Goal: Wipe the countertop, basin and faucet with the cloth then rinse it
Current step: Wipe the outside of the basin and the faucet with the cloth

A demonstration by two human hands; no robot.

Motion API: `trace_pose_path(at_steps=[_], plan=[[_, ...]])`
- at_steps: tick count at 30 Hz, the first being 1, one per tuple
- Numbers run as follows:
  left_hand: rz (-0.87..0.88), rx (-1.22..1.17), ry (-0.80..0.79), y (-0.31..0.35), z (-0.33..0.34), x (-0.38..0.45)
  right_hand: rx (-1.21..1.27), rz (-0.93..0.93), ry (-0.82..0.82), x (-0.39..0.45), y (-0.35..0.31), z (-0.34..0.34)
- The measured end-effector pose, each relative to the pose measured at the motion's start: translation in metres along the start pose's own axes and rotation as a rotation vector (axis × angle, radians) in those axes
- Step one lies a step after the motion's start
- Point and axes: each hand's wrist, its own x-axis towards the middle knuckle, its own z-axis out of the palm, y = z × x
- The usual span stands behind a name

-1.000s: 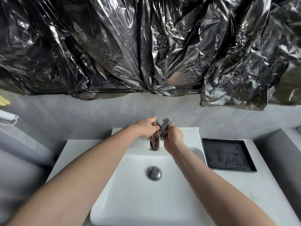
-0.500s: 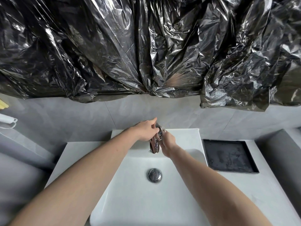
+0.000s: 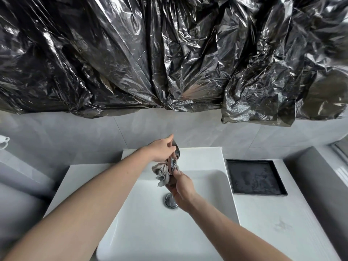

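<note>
A chrome faucet (image 3: 174,160) stands at the back of the white basin (image 3: 205,185). My left hand (image 3: 162,149) rests on the faucet's handle from the left, fingers wrapped over it. My right hand (image 3: 181,189) is under the spout over the basin, holding a crumpled grey cloth (image 3: 162,173) that hangs to the left of the spout. The chrome drain (image 3: 169,201) lies partly behind my right wrist. The white countertop (image 3: 282,223) runs on both sides of the basin. I cannot tell whether water is running.
A black square tray (image 3: 256,178) sits on the countertop right of the basin. Crumpled black plastic sheeting (image 3: 169,53) covers the wall above the grey tiles. A grey ledge (image 3: 320,185) rises at the far right. A white object (image 3: 3,142) sticks out at the left edge.
My right hand has dropped from beside the faucet top to under the spout, pulling the cloth down into view. My left hand stays on the handle.
</note>
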Motion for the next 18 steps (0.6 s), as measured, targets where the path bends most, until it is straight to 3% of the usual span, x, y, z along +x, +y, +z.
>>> trace_pose_path(at_steps=[5, 12, 18], plan=[[-0.022, -0.045, -0.006, -0.002, 0.003, 0.001, 0.053, -0.027, -0.033, -0.018, 0.017, -0.007], [-0.014, -0.04, 0.008, -0.003, 0.002, 0.001, -0.034, -0.067, 0.138, 0.012, -0.023, 0.008], [-0.019, -0.045, 0.009, -0.003, 0.004, 0.003, -0.156, -0.051, 0.086, 0.008, -0.028, 0.013]])
